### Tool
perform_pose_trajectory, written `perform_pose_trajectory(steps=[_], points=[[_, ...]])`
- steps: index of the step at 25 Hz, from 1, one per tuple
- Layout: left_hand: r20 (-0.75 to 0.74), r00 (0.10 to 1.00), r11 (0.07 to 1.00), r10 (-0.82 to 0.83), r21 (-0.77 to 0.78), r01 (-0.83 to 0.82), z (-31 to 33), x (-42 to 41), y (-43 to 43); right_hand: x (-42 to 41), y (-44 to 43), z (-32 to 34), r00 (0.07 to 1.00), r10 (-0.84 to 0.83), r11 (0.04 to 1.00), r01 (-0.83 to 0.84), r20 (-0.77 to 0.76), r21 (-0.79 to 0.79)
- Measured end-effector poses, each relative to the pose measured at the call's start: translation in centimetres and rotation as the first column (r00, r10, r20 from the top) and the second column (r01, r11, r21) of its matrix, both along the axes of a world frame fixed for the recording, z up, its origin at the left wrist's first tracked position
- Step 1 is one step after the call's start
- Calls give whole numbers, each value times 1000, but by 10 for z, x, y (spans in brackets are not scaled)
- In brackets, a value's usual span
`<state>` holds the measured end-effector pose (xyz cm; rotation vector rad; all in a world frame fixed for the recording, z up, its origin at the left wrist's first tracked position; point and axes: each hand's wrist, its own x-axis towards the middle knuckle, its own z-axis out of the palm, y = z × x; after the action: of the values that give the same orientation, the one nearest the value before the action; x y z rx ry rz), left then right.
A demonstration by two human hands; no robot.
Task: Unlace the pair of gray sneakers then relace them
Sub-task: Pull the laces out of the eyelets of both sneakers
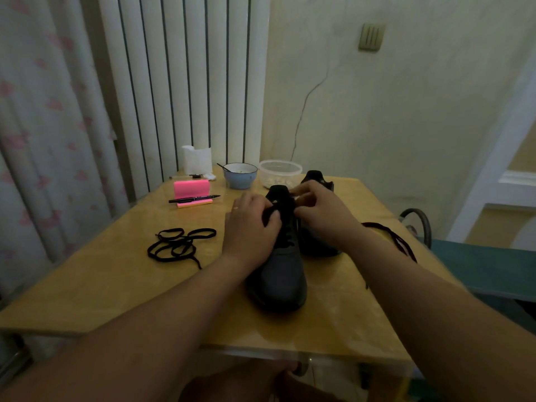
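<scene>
Two dark gray sneakers stand on the wooden table [116,274], toes toward me. The near sneaker [280,274] is in the middle, and black lace still crosses its eyelets. My left hand [251,227] grips its upper left side, thumb hooked at the lacing. My right hand [322,213] pinches the lace at the top of the tongue. The second sneaker [317,242] sits just behind and right, mostly hidden by my right hand. A loose black lace [181,246] lies coiled at the left. Another dark lace [391,236] trails off the table's right side, partly hidden by my right forearm.
At the back of the table stand a blue bowl [240,176] with a spoon, a clear plastic container [280,173], a white holder [196,159], and a pink sticky-note block [192,192] with a black pen [193,199]. A wall is behind, a curtain [43,140] hangs on the left.
</scene>
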<state>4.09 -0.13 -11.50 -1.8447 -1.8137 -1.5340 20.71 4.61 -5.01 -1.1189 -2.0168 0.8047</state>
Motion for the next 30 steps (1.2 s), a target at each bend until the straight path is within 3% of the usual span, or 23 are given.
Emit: perform_pose_trajectory(steps=[2,5,7,8,9,10,11,12,13,14,15,16,18,19,20,21,22,23,24,25,26,27,30], points=[[-95,995,994,-44,-107,34,20,2,-1,-1,-9,-15,991,-124,992,122,-57,-36],[-59,986,904,-154,-411,116,55,2,-1,-11,-22,-38,976,-216,976,216,-17,6],[209,950,854,-234,-422,303,67,-3,-5,-15,-25,-48,972,-232,973,232,-18,-5],[450,852,844,-269,-315,433,71,-8,-7,-17,-26,-50,971,-237,971,236,-19,-22],[689,659,835,-301,-143,531,72,-14,-9,-17,-25,-53,971,-240,970,239,-14,-34],[820,479,824,-315,-14,566,72,-20,-11,-17,-24,-55,970,-245,969,245,-8,-32],[865,398,821,-305,27,570,70,-27,-11,-17,-24,-57,968,-250,968,250,-7,-15],[844,474,826,-251,-69,560,68,-35,-10,-18,-24,-59,966,-260,965,260,-6,11],[738,650,810,-182,-263,525,64,-42,-12,-19,-25,-61,962,-273,961,273,-6,41],[619,767,777,-168,-395,489,61,-47,-15,-20,-25,-64,959,-283,957,283,-5,67],[601,777,768,-186,-404,497,58,-52,-17,-20,-25,-65,957,-289,954,288,-2,85],[687,697,791,-208,-301,533,55,-57,-18,-21,-25,-66,956,-294,952,292,4,93],[942,251,860,-224,69,506,49,-66,-24,-20,-24,-66,956,-293,953,291,14,88],[973,84,880,-215,156,448,43,-72,-24,-20,-23,-66,957,-290,954,288,17,81],[985,43,905,-166,135,404,37,-76,-23,-19,-22,-66,957,-288,956,285,23,74],[983,178,926,-45,-26,376,30,-81,-23,-18,-22,-64,958,-286,956,283,32,73],[884,450,907,126,-286,308,23,-82,-25,-18,-22,-61,958,-285,956,282,30,80],[636,716,849,287,-515,117,15,-82,-26,-17,-20,-54,955,-295,950,292,11,113],[346,858,819,380,-556,-139,6,-79,-26,-17,-16,-46,951,-310,934,308,-17,184],[156,904,857,397,-417,-304,3,-71,-27,-19,-10,-36,948,-318,910,314,-29,273],[77,935,914,346,-254,-317,6,-56,-31,-20,-3,-25,952,-306,890,284,5,355],[49,965,950,258,-194,-244,9,-39,-31,-24,3,-14,958,-273,884,215,85,415],[140,983,912,120,-407,-53,12,2,-16,-38,17,8,846,-207,900,-32,491,436]])
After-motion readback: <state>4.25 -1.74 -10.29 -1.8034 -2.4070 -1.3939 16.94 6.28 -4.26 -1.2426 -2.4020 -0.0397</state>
